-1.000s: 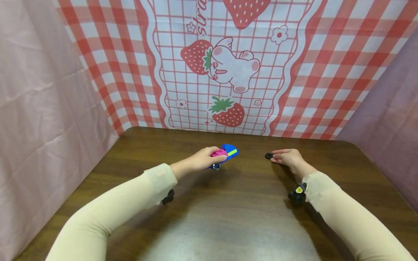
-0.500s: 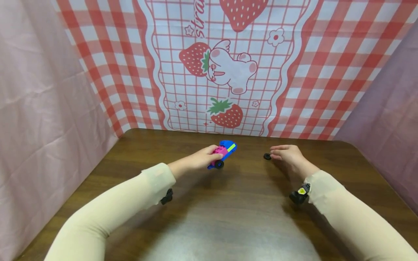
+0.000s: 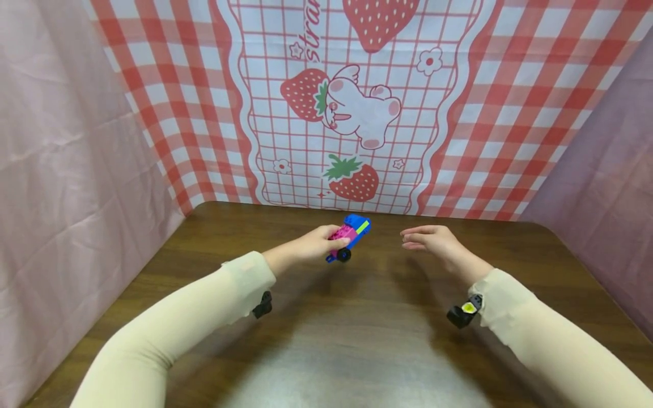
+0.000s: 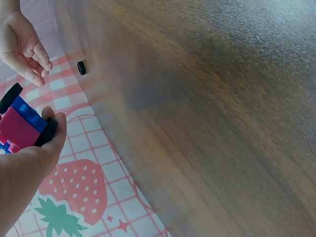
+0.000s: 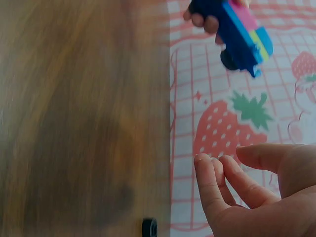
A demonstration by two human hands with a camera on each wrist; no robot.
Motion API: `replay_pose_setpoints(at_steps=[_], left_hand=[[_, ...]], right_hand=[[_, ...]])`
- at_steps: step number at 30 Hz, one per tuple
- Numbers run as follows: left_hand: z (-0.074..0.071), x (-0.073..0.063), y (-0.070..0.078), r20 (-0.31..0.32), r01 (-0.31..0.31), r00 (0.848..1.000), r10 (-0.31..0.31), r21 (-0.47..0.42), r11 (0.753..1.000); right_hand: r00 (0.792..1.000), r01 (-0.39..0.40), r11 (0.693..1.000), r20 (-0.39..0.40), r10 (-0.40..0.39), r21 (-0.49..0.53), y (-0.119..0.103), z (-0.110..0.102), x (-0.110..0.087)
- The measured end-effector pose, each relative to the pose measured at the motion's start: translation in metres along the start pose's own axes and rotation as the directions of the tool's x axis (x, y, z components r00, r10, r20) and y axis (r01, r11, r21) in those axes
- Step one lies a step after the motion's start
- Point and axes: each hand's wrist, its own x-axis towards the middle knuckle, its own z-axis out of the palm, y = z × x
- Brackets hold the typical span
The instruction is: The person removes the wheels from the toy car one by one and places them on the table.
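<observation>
My left hand [image 3: 317,245] grips a small brick-built toy car [image 3: 358,222] above the far middle of the table. The car is blue and pink with a yellow-green stripe, and its blue end points up and away. A black wheel [image 3: 344,255] shows on its near side. To the right, my right hand [image 3: 435,242] hovers with fingers extended and holds nothing. A loose black tyre [image 4: 82,68] stands on the table near the far edge. The right wrist view also catches this tyre [image 5: 149,228] at the bottom; in the head view it is hidden, apparently by the right hand.
The brown wooden table [image 3: 336,340] ends at a red-and-white checked strawberry cloth [image 3: 352,141] hanging behind it. Pink curtains [image 3: 76,170] hang at the sides. A small black wrist camera sits under each sleeve.
My right hand has let go of the loose tyre, lifted off and moved left toward the car. The left hand has turned the car so its blue end tilts up further.
</observation>
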Motion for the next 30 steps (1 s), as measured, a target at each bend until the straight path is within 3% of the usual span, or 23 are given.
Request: replay_pose_setpoints(at_steps=[11,16,21,30], left_hand=[[0.004,0.004,0.003,-0.001,-0.002,1.000,0.002,-0.154,0.988],[0.005,0.005,0.004,-0.025,0.039,0.999,-0.044,-0.178,0.983],[0.002,0.004,0.002,-0.025,0.064,0.997,-0.070,-0.177,0.982],[0.002,0.006,0.001,-0.011,0.032,0.999,-0.035,-0.200,0.979]], right_hand=[[0.989,0.035,0.999,0.139,-0.038,0.027,-0.018,0.040,-0.009],[0.973,0.059,0.996,0.217,-0.071,0.061,-0.021,0.061,-0.010],[0.960,0.027,0.995,0.276,-0.052,0.094,-0.022,0.078,-0.010],[0.940,0.029,0.982,0.329,-0.091,0.189,-0.024,0.094,-0.010]])
